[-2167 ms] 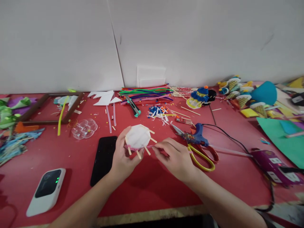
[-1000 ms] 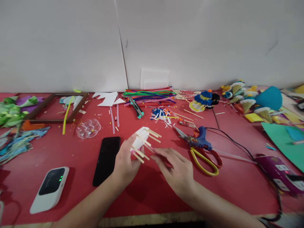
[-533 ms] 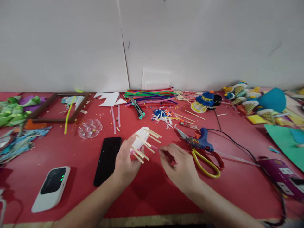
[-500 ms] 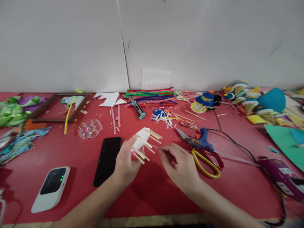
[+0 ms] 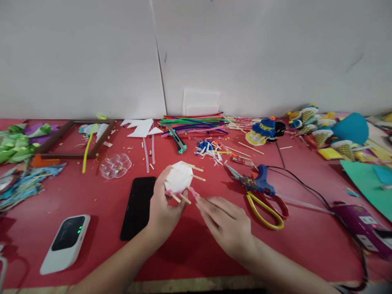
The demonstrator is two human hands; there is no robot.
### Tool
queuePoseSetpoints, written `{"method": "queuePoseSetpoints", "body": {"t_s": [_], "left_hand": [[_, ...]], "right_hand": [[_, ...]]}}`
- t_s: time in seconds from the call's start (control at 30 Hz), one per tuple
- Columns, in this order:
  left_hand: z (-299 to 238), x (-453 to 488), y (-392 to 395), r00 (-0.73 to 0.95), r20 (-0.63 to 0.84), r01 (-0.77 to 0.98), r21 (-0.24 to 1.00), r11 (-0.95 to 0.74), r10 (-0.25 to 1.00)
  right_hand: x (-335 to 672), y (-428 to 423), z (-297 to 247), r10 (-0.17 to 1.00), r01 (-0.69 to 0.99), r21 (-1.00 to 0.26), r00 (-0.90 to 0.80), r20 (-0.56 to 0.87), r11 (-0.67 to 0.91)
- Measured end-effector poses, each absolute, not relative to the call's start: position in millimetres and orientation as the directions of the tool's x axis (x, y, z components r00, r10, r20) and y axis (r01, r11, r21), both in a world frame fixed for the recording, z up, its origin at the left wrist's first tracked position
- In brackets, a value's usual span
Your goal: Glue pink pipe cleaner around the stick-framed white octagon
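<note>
My left hand (image 5: 163,206) grips a white roundish craft base (image 5: 179,177) with several short wooden sticks (image 5: 198,178) poking out around its edge. Its flat white face is turned towards me. Pink pipe cleaner (image 5: 169,192) runs along the lower rim among the sticks. With thumb and fingertips, my right hand (image 5: 225,222) pinches the loose end of that pipe cleaner, just right of the lower sticks. The phone (image 5: 137,210) lies on the table by my left hand, partly behind it.
Right of my hands lie yellow-and-red-handled scissors (image 5: 266,212) and a blue glue gun (image 5: 261,181) with a cable. Farther back are a cutter knife (image 5: 177,139), pipe cleaners (image 5: 196,121) and coloured scraps (image 5: 210,150). A white device (image 5: 65,245) sits at the left.
The craft base has turned in my left hand, so its white face shows more fully. My right hand has moved left and slightly down, drawing the pink pipe cleaner close to the sticks.
</note>
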State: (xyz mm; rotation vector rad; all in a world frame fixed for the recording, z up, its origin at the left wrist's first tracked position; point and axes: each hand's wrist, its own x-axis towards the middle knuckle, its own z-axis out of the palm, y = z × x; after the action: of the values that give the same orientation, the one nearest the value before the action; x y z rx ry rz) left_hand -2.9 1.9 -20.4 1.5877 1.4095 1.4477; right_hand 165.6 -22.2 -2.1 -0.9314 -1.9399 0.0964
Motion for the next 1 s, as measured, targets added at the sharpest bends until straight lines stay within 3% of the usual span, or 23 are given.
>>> {"method": "queuePoseSetpoints", "body": {"t_s": [0.17, 0.4, 0.53, 0.77, 1.0], "left_hand": [[-16, 3, 4, -0.169, 0.238, 0.138, 0.967, -0.216, 0.957], [-11, 3, 5, -0.154, 0.225, 0.079, 0.973, -0.215, 0.962], [-8, 4, 4, -0.133, 0.199, 0.053, 0.98, -0.194, 0.971], [-10, 5, 4, -0.144, 0.223, 0.032, 0.975, -0.221, 0.964], [-15, 6, 2, -0.112, 0.209, 0.024, 0.978, -0.208, 0.971]], "right_hand": [[164, -21, -4, 0.58, 0.571, -0.34, -0.311, 0.753, 0.747], [161, -18, -15, 0.694, 0.49, -0.52, -0.294, 0.657, 0.7], [162, -17, -18, 0.722, 0.488, -0.557, -0.262, 0.64, 0.672], [163, -17, -15, 0.625, 0.534, -0.408, -0.326, 0.709, 0.741], [161, -16, -12, 0.573, 0.653, -0.251, -0.341, 0.745, 0.715]]}}
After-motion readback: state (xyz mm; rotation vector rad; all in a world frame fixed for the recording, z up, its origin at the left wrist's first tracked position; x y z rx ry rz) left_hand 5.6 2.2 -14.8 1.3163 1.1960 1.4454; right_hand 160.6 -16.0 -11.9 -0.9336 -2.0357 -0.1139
